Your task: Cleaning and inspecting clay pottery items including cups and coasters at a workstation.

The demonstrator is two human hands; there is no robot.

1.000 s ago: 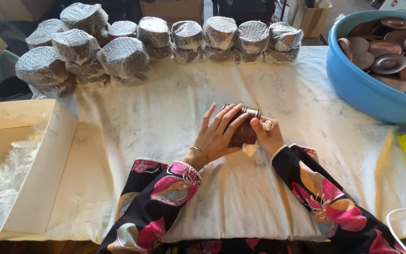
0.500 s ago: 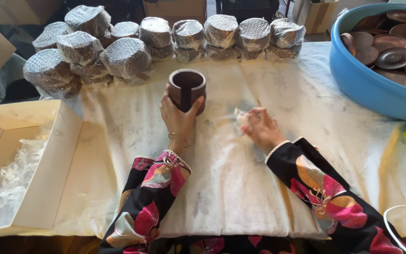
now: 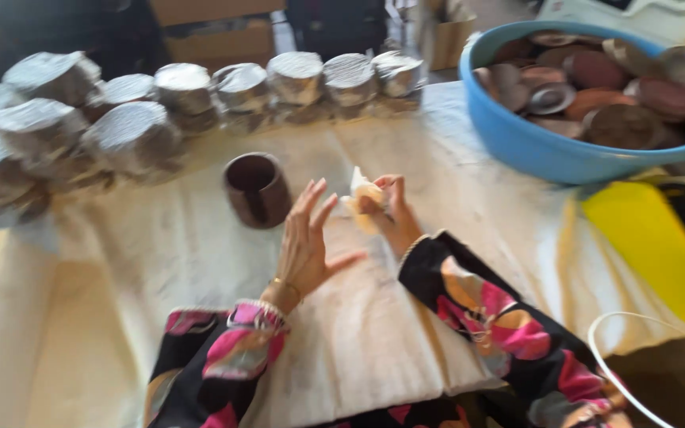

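Grip, right hand: right hand pinches a small crumpled pale rag between thumb and fingertips; the picture is blurred, so the rag's exact shape is hard to make out.
Grip, left hand: left hand holds nothing; fingers are spread and raised, palm turned toward the rag, close beside it but apart from it.
Cup: a dark brown cup stands upright on the cloth, mouth up, just beyond and to the left of the left hand, free of both hands.
Cloth: a creased white cloth covers the table under the hands and the cup.
Sleeves: both arms wear black sleeves with a pink and orange flower print; a thin gold bangle sits on the left wrist.
Wrapped bundles: round bundles in bubble wrap are stacked along the far edge of the cloth, piled higher at the left and running in a row toward the middle, well behind the cup.
Tub: a big blue tub rests at the far right of the table, filled with brown lids and saucers.
Yellow sheet: a flat yellow sheet lies just in front of the tub, at the right edge.
White loop: a thin white cord or rim curves at the lower right; what it belongs to cannot be told.
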